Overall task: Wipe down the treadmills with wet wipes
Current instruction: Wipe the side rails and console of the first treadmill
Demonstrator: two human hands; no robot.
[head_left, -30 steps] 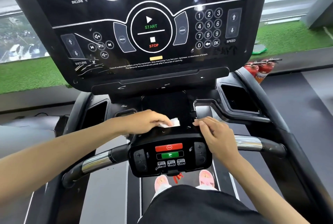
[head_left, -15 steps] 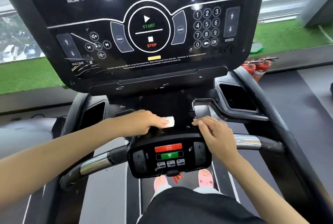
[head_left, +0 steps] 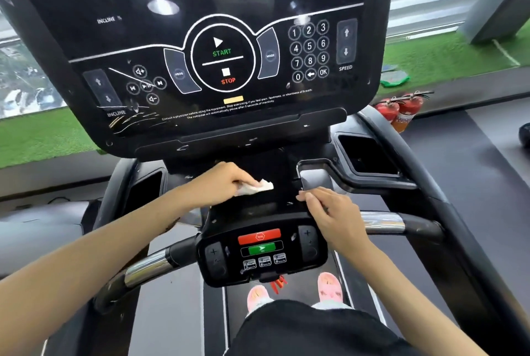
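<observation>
A crumpled white wet wipe [head_left: 256, 187] is clamped under the curled fingers of the left hand [head_left: 223, 180] and pressed onto the black shelf [head_left: 258, 208] of the treadmill [head_left: 430, 183]; part of the wipe sticks out past the fingertips. The right hand [head_left: 332, 212] is laid on the shelf's edge with its fingers [head_left: 311, 198] relaxed and close together, nothing held in them. Just beyond those fingertips a shallow glossy tray [head_left: 315, 179] is seen, with only reflections in it. Further out to the right a deep dark pocket [head_left: 362, 155] is set in the frame, and a matching pocket [head_left: 144, 192] lies outside the left fingers; what is inside them cannot be made out. Below both hands a small control panel [head_left: 262, 252] with a red and a green button is mounted between chrome handlebars [head_left: 384, 222]. Above the fingers the large console [head_left: 218, 11] is raised. Beyond it, green turf [head_left: 430, 54] and two red fire extinguishers [head_left: 401, 110] are seen on the floor.
</observation>
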